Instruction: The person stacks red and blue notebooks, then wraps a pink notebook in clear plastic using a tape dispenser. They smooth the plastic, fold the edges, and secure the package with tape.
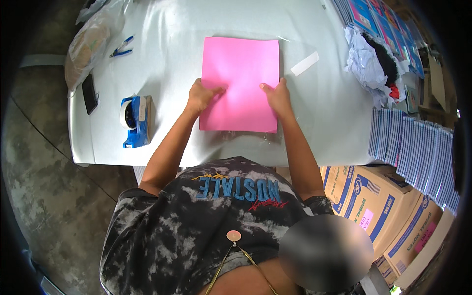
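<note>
A stack of bright pink paper sheets (241, 59) lies on the white tabletop, with its long sides running away from me. My left hand (202, 96) grips its left edge, thumb on top and fingers tucked out of sight under or along the side. On the opposite edge my right hand (278, 97) holds it the same way, thumb pressed on the top sheet. Some clear plastic shows around the stack on the table. A white paper strip (305, 64) lies just right of the stack.
To the left are a blue tape dispenser (144, 125), a dark phone (89, 94), blue-handled nippers (122, 52) and a plastic bag (88, 49). Crumpled white wrapping (361, 59) and rows of spiral notebooks (413, 140) line the right side. Cardboard boxes (388, 196) stand below them.
</note>
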`<move>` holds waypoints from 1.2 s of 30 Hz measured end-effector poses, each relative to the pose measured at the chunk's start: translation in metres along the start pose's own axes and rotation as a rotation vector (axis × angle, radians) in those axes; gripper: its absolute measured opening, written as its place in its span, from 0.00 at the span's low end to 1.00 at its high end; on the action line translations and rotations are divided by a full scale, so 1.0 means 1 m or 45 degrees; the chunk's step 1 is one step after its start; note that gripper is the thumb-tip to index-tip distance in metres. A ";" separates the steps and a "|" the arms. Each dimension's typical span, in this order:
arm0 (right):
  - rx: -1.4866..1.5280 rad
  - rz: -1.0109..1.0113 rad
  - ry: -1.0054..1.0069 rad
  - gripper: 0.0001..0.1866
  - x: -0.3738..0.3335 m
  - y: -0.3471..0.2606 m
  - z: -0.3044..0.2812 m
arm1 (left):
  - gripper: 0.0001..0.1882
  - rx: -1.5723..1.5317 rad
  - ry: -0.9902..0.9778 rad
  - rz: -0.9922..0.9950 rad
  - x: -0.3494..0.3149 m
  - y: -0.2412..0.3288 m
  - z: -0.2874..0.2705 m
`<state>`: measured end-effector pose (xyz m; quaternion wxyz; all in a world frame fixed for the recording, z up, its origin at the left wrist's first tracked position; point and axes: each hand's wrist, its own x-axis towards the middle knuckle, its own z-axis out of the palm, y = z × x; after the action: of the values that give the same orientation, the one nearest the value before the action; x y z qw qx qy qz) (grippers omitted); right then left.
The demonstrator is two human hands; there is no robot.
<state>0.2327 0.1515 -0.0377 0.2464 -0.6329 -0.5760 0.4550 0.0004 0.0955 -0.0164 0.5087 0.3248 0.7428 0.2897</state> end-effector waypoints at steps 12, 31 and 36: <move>-0.639 0.112 0.086 0.30 -0.032 -0.045 -0.015 | 0.42 0.659 0.397 0.225 -0.037 0.026 -0.005; -0.719 -0.441 0.384 0.25 -0.048 -0.002 0.046 | 0.34 1.008 0.590 0.714 -0.017 -0.003 0.045; -0.806 -0.503 0.392 0.25 -0.045 0.005 0.050 | 0.31 1.206 0.387 0.875 -0.014 0.002 0.061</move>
<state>0.1957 0.0972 -0.0525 0.2054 -0.6153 -0.7546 0.0990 0.0622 0.0921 -0.0264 0.0744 0.6923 0.7079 0.1183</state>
